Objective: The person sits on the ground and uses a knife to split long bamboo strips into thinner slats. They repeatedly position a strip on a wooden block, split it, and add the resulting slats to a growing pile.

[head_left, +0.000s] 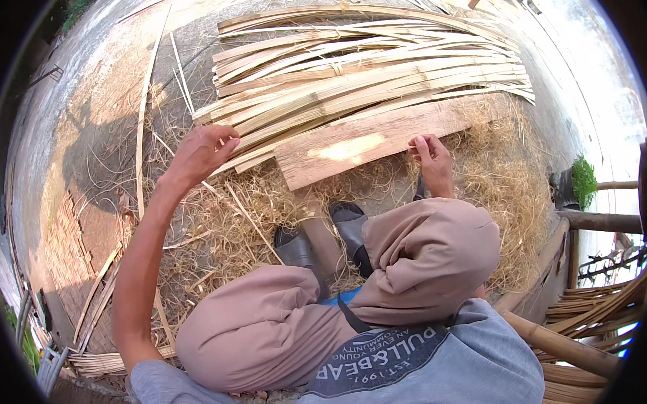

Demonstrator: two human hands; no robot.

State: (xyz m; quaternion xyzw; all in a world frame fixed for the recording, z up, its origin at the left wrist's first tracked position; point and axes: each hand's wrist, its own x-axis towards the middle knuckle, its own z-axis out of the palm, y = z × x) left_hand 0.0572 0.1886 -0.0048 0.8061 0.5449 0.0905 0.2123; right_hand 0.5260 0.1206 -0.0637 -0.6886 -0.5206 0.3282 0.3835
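My left hand is at the left ends of a pile of split bamboo strips. Its fingers are bent and close together against the strips; whether one is gripped between them is hidden. Above my right knee, my right hand is closed, thumb pressed to the fingers, near the front edge of a wooden plank. What it pinches, if anything, is too small to make out. A dark narrow object shows just below that hand, partly hidden by the knee. The plank lies between me and the strips, with a sunlit patch on it.
Curly bamboo shavings cover the ground around my sandals and the plank. Long loose strips lie at the left. On the right are a bamboo rail, bundled strips and a green plant.
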